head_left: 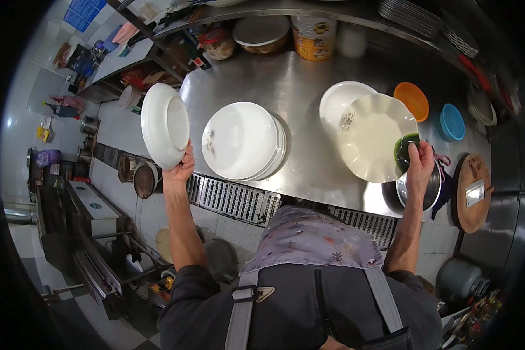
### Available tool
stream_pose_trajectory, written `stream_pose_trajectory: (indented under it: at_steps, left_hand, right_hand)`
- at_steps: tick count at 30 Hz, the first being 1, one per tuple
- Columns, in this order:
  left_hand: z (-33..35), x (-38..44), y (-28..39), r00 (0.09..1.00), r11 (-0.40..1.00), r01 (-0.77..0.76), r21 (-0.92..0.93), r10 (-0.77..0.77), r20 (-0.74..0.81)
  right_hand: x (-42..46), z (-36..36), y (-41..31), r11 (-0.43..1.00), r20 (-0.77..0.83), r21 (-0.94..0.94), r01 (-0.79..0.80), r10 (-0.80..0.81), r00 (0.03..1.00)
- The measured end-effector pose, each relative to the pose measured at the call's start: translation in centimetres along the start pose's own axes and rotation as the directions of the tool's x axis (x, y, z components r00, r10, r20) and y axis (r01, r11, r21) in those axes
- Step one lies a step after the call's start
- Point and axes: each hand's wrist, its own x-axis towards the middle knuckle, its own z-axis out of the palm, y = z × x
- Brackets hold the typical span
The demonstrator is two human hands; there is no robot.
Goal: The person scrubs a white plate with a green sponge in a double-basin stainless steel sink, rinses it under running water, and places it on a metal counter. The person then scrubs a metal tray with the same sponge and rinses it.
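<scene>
My left hand [180,164] grips the rim of a white plate [155,127], which is tilted with its underside and foot ring showing. To its right, a stack of white plates [240,140] sits on the steel table; the top one has a small floral print. My right hand [419,159] holds a cream plate with a wavy rim [372,140], also with a small print. At that plate's lower right rim, under my right thumb, is a dark green glossy piece [404,153], whose kind I cannot tell. The cream plate partly covers a white round plate [341,98] on the table.
An orange bowl [411,100], a blue bowl [453,122] and a metal bowl [433,188] are at the right, beside a round wooden board [472,192]. A jar [218,43], a lidded bowl [261,33] and a bucket [313,39] line the back under a steel shelf [354,15].
</scene>
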Motion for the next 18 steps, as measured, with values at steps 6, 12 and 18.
stream_pose_trajectory:
  at_steps: [6, 12, 18]
  left_hand:
    - [1.0, 0.6, -3.3, 0.958, 0.925, -0.084, 0.370, 0.176, -0.224]
    - [4.2, 1.1, -8.0, 0.877, 0.658, -0.190, 0.729, 0.448, -0.176]
    - [11.7, 3.7, -11.4, 0.851, 0.399, -0.263, 0.878, 0.525, 0.016]
  right_hand:
    - [-1.5, -4.4, -1.7, 0.992, -0.059, -0.096, 0.079, -0.085, 0.995]
    - [-3.0, -7.3, -2.6, 0.905, -0.159, -0.367, 0.217, -0.291, 0.944]
    - [-4.5, -10.5, -6.1, 0.748, -0.158, -0.585, 0.314, -0.485, 0.860]
